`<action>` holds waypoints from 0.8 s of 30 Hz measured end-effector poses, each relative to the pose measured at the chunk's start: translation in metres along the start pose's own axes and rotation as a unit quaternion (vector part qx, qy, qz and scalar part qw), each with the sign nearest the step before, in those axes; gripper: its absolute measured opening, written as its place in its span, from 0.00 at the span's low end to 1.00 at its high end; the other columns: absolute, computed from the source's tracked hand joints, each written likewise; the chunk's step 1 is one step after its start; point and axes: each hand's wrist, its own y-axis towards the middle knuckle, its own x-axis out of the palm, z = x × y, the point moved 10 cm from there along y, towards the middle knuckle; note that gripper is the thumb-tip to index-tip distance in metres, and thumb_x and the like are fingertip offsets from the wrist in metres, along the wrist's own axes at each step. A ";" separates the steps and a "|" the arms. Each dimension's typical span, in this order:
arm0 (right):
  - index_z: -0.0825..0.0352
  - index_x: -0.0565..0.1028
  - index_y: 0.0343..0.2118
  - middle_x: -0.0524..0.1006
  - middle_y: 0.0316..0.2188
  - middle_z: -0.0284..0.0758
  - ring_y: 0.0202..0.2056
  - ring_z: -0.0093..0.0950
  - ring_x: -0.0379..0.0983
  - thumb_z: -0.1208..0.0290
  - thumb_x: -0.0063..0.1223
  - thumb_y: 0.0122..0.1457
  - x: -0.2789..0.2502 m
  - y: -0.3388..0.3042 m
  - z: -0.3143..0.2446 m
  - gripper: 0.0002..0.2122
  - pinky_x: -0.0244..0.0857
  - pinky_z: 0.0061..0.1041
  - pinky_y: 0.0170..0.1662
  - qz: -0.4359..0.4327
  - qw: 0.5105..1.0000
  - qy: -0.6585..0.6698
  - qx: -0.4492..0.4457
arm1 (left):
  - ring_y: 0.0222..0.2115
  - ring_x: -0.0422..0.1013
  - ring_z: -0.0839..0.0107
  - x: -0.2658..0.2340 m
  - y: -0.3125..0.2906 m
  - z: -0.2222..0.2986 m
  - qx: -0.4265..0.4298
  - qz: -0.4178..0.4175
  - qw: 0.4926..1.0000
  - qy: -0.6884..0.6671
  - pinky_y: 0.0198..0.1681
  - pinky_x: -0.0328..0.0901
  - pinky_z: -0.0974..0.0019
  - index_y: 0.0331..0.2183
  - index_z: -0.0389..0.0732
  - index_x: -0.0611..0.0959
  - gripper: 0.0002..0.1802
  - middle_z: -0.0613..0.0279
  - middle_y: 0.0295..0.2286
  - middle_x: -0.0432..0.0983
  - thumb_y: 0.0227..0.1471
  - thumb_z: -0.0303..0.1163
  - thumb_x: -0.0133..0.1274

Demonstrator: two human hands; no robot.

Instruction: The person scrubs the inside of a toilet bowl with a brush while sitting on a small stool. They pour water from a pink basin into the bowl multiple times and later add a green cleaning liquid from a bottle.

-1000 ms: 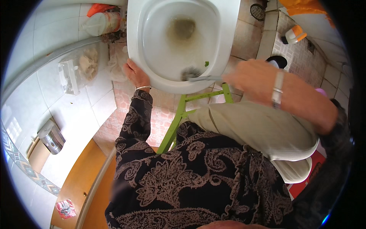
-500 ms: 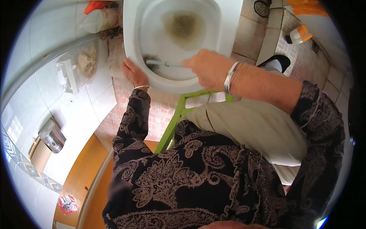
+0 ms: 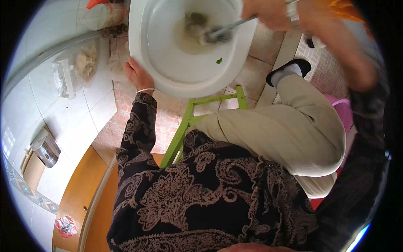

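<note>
The white toilet bowl [image 3: 168, 77] fills the top middle, with dark murky water [image 3: 191, 27] at its bottom. My right hand [image 3: 268, 14], smeared by motion, is closed round the grey handle of a toilet brush [image 3: 220, 34] above the bowl's right side. The blurred brush head is down in the bowl, at the edge of the water. A small green scrap [image 3: 219, 61] lies on the bowl's inner slope. My left hand [image 3: 138, 75] grips the outer left edge of the rim, its fingertips partly hidden against the side.
A green-framed stool [image 3: 180, 134] stands in front of the bowl, by my bent leg. Clear plastic bags [image 3: 82, 67] hang on the tiled left wall above a metal paper holder [image 3: 46, 147]. A pink basin [image 3: 342, 109] is at the right.
My right hand has swung up and right, carrying the brush from the bowl's near left side to the water. The view has shifted slightly. My left hand stays on the rim.
</note>
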 end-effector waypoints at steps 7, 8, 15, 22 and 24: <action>0.63 0.78 0.40 0.76 0.22 0.37 0.28 0.33 0.75 0.79 0.50 0.44 0.004 -0.018 -0.058 0.17 0.67 0.31 0.31 -0.144 0.985 0.026 -0.086 | 0.26 0.61 0.61 -0.011 -0.004 -0.024 0.003 0.010 1.000 0.010 0.33 0.58 0.59 0.24 0.33 0.68 0.23 0.53 0.22 0.63 0.61 0.45 0.40; 0.63 0.78 0.40 0.76 0.20 0.36 0.26 0.32 0.74 0.78 0.50 0.43 0.012 -0.004 -0.069 0.18 0.66 0.30 0.29 -0.134 0.982 0.104 -0.084 | 0.26 0.61 0.62 -0.013 -0.006 -0.021 0.002 0.008 1.000 0.017 0.33 0.58 0.59 0.24 0.33 0.68 0.23 0.53 0.22 0.63 0.61 0.45 0.40; 0.65 0.77 0.42 0.76 0.18 0.37 0.21 0.30 0.72 0.79 0.48 0.44 0.022 0.012 -0.075 0.18 0.64 0.29 0.26 -0.008 0.955 0.218 -0.200 | 0.26 0.60 0.64 -0.004 -0.007 0.000 -0.010 -0.002 1.000 0.004 0.33 0.59 0.61 0.25 0.33 0.68 0.22 0.55 0.22 0.63 0.61 0.44 0.39; 0.67 0.75 0.45 0.74 0.20 0.47 0.21 0.37 0.72 0.81 0.47 0.47 0.032 0.017 -0.092 0.19 0.66 0.33 0.27 0.030 0.950 0.303 -0.067 | 0.26 0.61 0.65 0.001 -0.004 0.010 0.006 -0.013 1.000 0.010 0.34 0.59 0.62 0.26 0.33 0.68 0.22 0.55 0.23 0.64 0.61 0.43 0.38; 0.67 0.74 0.46 0.74 0.21 0.48 0.22 0.40 0.72 0.82 0.46 0.48 0.044 -0.006 -0.098 0.19 0.66 0.34 0.28 0.000 0.962 0.258 -0.094 | 0.27 0.62 0.65 -0.001 -0.007 0.006 -0.015 -0.019 1.000 0.003 0.34 0.59 0.61 0.26 0.32 0.69 0.22 0.55 0.24 0.65 0.61 0.43 0.38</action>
